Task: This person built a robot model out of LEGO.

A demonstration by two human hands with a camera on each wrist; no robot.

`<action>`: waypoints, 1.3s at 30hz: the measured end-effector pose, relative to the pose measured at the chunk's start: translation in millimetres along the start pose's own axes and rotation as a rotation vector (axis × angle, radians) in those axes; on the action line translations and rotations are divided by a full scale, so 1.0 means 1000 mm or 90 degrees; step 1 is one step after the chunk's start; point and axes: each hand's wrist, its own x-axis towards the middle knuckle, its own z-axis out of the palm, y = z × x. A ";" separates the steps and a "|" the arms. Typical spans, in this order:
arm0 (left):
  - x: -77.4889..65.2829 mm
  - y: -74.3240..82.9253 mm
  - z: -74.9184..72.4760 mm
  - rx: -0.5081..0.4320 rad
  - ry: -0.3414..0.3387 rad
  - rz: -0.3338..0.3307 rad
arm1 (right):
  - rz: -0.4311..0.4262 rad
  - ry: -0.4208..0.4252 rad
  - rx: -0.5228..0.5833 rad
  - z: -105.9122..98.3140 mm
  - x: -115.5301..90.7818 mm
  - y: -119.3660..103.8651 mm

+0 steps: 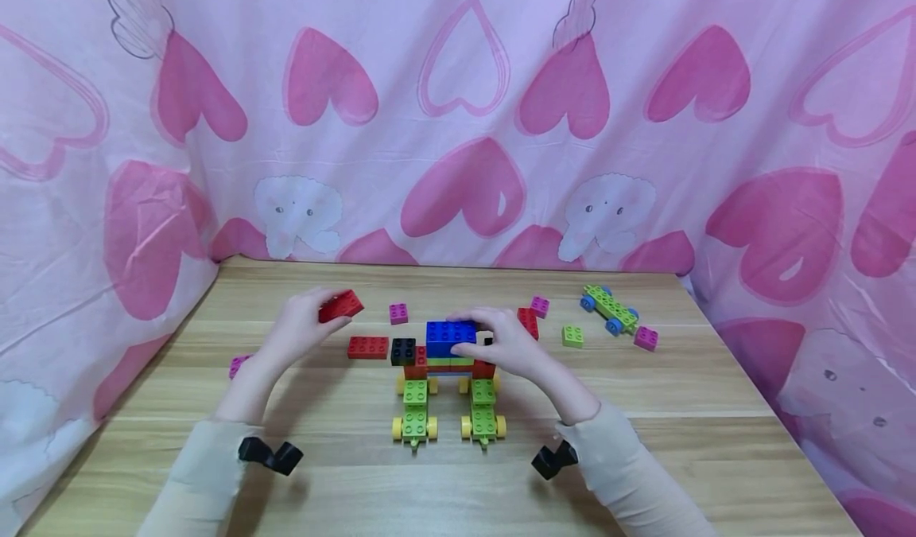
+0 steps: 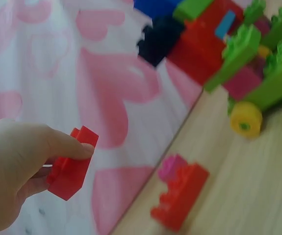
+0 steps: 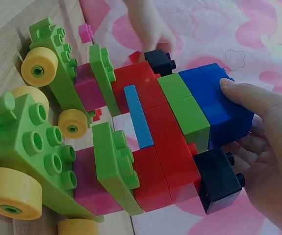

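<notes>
My left hand (image 1: 296, 328) pinches a red brick (image 1: 342, 305) between thumb and fingers, raised over the left part of the table. With my right hand (image 1: 510, 344) I grip the blue bricks (image 1: 451, 338) at the top of a built figure, thumb on one side and fingers on the other. Under the blue are light green bricks (image 3: 190, 117), then red bricks (image 3: 153, 161) with a thin light blue piece (image 3: 138, 117). Black bricks (image 3: 220, 178) jut out at both sides. Two green wheeled bases (image 1: 415, 422) with yellow wheels carry it, with magenta bricks (image 3: 94, 181) between.
Left of the figure lies another red brick (image 1: 368, 348), with a magenta brick (image 1: 398, 313) behind it. To the right are a red brick (image 1: 528, 324), a green brick (image 1: 572, 336), magenta bricks (image 1: 646, 338) and a green base with blue wheels (image 1: 610, 308). A heart-print curtain (image 1: 458, 68) borders the table.
</notes>
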 end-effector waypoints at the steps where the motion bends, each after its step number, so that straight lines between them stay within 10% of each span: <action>1: 0.001 0.006 0.000 -0.003 0.003 0.008 | 0.001 0.002 0.001 0.000 0.000 0.000; 18: 0.003 0.088 0.000 -0.067 0.039 0.223 | 0.007 0.008 0.037 0.001 0.001 0.001; 39: 0.001 0.109 0.017 -0.073 -0.019 0.330 | -0.023 0.022 0.046 0.002 0.001 0.004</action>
